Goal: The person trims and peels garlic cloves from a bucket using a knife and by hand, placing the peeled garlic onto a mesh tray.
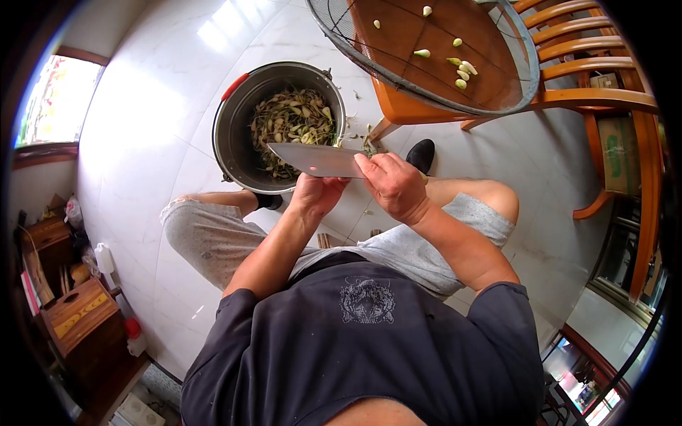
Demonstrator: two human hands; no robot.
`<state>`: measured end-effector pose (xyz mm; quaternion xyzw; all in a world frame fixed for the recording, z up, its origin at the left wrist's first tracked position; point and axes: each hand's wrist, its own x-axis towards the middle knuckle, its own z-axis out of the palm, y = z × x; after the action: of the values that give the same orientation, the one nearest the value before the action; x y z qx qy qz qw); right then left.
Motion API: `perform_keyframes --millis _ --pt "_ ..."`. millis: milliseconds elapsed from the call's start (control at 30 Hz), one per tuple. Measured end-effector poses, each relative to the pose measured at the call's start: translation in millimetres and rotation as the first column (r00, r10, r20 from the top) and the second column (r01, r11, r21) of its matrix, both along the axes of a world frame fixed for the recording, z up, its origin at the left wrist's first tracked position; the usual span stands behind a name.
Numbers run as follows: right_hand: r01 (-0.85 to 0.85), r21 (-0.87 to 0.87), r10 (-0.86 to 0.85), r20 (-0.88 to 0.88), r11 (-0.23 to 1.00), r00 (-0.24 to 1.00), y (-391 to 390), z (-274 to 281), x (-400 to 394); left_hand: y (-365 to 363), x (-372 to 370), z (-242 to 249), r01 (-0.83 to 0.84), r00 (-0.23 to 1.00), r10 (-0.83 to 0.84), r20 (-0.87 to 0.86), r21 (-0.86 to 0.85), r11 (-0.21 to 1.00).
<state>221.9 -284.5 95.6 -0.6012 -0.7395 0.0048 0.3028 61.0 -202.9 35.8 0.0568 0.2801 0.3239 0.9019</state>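
Note:
In my right hand (394, 186) is a kitchen knife (316, 160) with a broad blade, lying across in front of me and pointing left. My left hand (320, 193) is closed, its fingers curled up behind the blade. What it grips is mostly hidden by the knife; a few pale thread-like bits stick out above the blade. Just beyond stands a metal bucket (222, 138) with a red handle grip, part filled with small pale bulbs (291, 124) on green and brown stems. The blade's tip overlaps the bucket's near side.
A round mesh sieve (533, 57) holding several cleaned white bulbs (462, 71) rests on a wooden chair (590, 96) at the upper right. Loose trimmings (371, 145) lie on the tiled floor between bucket and chair. Wooden boxes (82, 316) stand at the left.

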Motion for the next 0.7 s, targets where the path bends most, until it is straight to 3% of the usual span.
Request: perform_keyframes --millis 133,233,433,533,567,633,700 --pt "0.053 -0.149 -0.067 -0.089 0.987 0.994 -4.0 -1.4 4.3 3.7 -3.0 -5.6 0.033 0.994 -0.036 0.108 0.027 0.999" --pt "0.249 -0.474 -0.261 0.042 0.844 0.964 -4.2 -30.5 27.5 7.6 -4.8 9.4 0.094 0.985 -0.104 0.138 0.082 0.992" --pt "0.27 -0.649 -0.37 -0.018 0.711 0.929 -5.9 -26.5 34.3 13.2 -5.8 28.7 0.146 0.909 -0.17 0.381 0.091 0.985" --pt "0.222 -0.669 -0.331 -0.039 0.709 0.943 -4.3 -29.0 31.9 17.0 -3.2 53.9 0.17 0.94 -0.218 0.263 0.193 0.966" --pt "0.203 -0.664 -0.311 -0.047 0.719 0.949 -3.9 -29.5 31.3 21.7 -0.5 65.2 0.181 0.961 -0.234 0.147 0.304 0.935" --pt "0.153 -0.705 -0.288 -0.076 0.692 0.955 -1.4 -26.2 28.2 36.9 13.1 98.9 0.279 0.96 -0.243 -0.14 0.571 0.772" --pt "0.09 -0.734 -0.25 -0.111 0.674 0.962 1.6 -18.5 21.8 52.0 37.0 143.6 0.426 0.889 -0.083 -0.45 0.745 0.514"
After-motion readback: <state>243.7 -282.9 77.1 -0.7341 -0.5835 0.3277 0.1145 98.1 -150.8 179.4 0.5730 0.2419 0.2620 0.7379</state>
